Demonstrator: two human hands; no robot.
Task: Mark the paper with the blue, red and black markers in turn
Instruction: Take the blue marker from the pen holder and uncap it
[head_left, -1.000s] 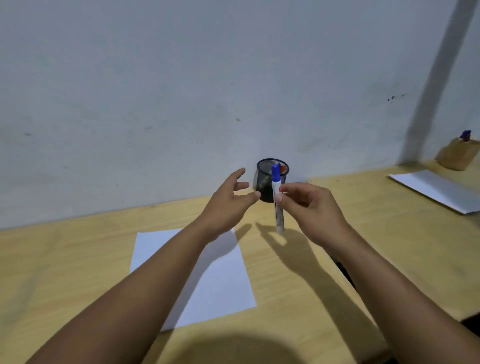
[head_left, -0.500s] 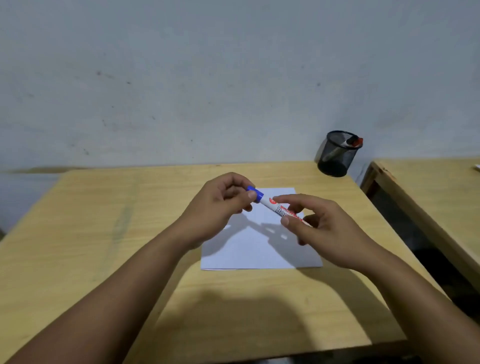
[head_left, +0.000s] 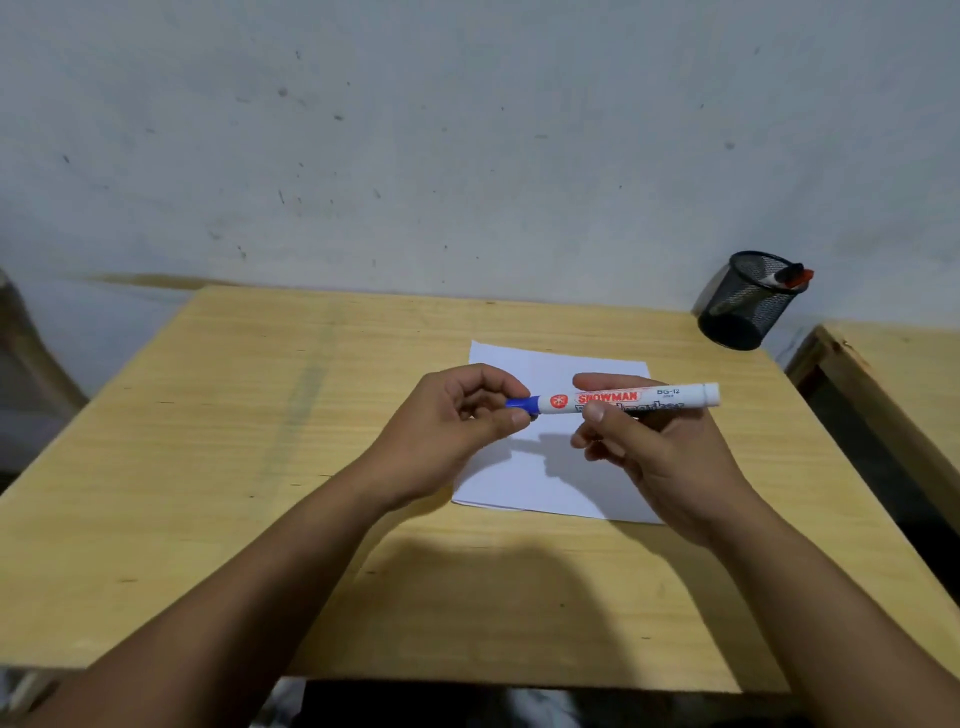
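A blue marker (head_left: 639, 399) with a white barrel and red lettering lies level in the air above the white paper (head_left: 545, 483). My right hand (head_left: 654, 452) grips the barrel between thumb and fingers. My left hand (head_left: 457, 431) pinches the blue cap (head_left: 522, 404) at the marker's left end. The paper lies flat on the wooden table (head_left: 260, 467), partly under both hands. A red marker (head_left: 792, 279) sticks out of the black mesh cup (head_left: 743, 301) at the table's far right corner. No black marker is visible.
A grey wall rises just behind the table. A second wooden table (head_left: 893, 374) stands to the right across a narrow dark gap. Part of a chair (head_left: 26, 364) shows at the far left.
The marker has swung from upright to level above the paper. My left hand has closed on its blue cap. The view has shifted, so the cup now sits far right.
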